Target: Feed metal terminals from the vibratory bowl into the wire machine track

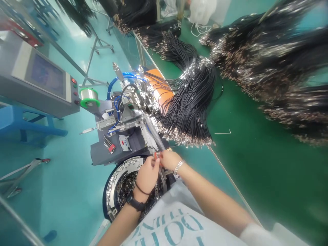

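Observation:
In front of me my hands meet over the machine's feed rail. My right hand (170,160), with silver bangles at the wrist, is closed around a small orange-red piece (155,156), mostly covered by fingers, so its kind does not show. My left hand (146,175), wearing a black watch, has thumb and fingers pinched together against it; whatever lies between them is too small to make out. Under my left hand is a round feeder bowl (109,194) full of small metal connector parts. A ribbed grey hose (154,133) runs from the machine towards my hands.
Black cables (197,99) with metal ends lie bundled on the green tabletop (246,164), with larger heaps (269,61) to the right. Ahead stands the machine head (138,99). A control box screen (46,73), wire spool (89,97) and red-held hex keys (110,147) are to the left.

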Demonstrator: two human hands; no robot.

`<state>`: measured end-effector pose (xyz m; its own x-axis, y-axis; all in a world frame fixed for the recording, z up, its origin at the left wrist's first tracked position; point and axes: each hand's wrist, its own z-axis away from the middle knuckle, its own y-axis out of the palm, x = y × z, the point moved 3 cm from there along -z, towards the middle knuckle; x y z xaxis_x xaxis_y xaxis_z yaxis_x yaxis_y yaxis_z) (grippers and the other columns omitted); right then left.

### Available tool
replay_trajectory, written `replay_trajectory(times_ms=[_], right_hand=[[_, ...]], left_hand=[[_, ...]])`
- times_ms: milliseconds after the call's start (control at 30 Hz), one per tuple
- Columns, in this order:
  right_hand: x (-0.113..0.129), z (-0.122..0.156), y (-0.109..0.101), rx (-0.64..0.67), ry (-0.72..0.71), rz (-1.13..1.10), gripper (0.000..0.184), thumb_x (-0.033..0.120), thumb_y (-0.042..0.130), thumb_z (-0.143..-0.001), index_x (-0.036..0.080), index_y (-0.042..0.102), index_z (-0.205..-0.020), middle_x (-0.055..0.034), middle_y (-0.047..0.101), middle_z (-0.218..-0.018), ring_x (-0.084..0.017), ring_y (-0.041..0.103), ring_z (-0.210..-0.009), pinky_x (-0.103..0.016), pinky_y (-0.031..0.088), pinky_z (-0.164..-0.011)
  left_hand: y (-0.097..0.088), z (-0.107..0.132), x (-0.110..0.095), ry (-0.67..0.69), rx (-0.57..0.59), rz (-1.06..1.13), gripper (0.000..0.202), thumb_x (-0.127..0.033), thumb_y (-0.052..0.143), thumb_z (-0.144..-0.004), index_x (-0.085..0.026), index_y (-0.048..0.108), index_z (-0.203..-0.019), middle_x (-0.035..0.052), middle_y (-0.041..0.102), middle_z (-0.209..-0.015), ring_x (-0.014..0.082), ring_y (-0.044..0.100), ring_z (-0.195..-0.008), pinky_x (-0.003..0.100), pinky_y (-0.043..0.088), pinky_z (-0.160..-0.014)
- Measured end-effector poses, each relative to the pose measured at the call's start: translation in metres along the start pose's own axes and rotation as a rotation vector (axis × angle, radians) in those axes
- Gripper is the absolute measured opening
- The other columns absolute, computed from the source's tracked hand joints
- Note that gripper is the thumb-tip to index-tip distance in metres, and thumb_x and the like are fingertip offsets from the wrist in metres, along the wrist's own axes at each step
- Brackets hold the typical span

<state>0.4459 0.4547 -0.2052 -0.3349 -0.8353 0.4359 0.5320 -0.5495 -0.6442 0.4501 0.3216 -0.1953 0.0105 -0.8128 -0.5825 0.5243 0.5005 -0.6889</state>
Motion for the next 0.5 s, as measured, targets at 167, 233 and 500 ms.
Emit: replay_trajectory(times_ms=[167,233,500], right_hand=[[-0.003,-0.018,-0.048,0.064,-0.072,0.489,0.034,0.034,0.044,-0.088,0.015,0.070,-0.096,-0.0158,0.069,-0.099,-0.028,0.065,-0.096,-0.040,0.050,-0.079],[0.003,-0.029,-0.060,0.081,-0.170,0.625,0.029,0.029,0.046,-0.087,0.014,0.070,-0.095,-0.0159,0.069,-0.100,-0.029,0.063,-0.099,-0.042,0.048,-0.082],[0.051,-0.054,-0.079,0.159,-0.508,1.055,0.017,0.016,0.055,-0.081,0.013,0.071,-0.088,-0.0160,0.069,-0.096,-0.030,0.061,-0.099,-0.043,0.046,-0.083]], left_hand=[[-0.020,0.002,0.016,0.032,-0.175,0.065,0.027,-0.044,0.042,-0.090,-0.024,0.059,-0.092,0.0019,0.067,-0.088,0.0192,0.062,-0.081,0.032,0.046,-0.076],[-0.029,-0.001,0.030,0.022,-0.277,0.073,0.024,-0.042,0.046,-0.088,-0.023,0.059,-0.092,0.0022,0.067,-0.089,0.0195,0.061,-0.083,0.033,0.046,-0.079],[-0.016,-0.022,0.062,-0.006,-0.445,0.245,0.023,-0.036,0.045,-0.088,-0.020,0.061,-0.092,0.0050,0.067,-0.094,0.0202,0.061,-0.088,0.036,0.048,-0.085]])
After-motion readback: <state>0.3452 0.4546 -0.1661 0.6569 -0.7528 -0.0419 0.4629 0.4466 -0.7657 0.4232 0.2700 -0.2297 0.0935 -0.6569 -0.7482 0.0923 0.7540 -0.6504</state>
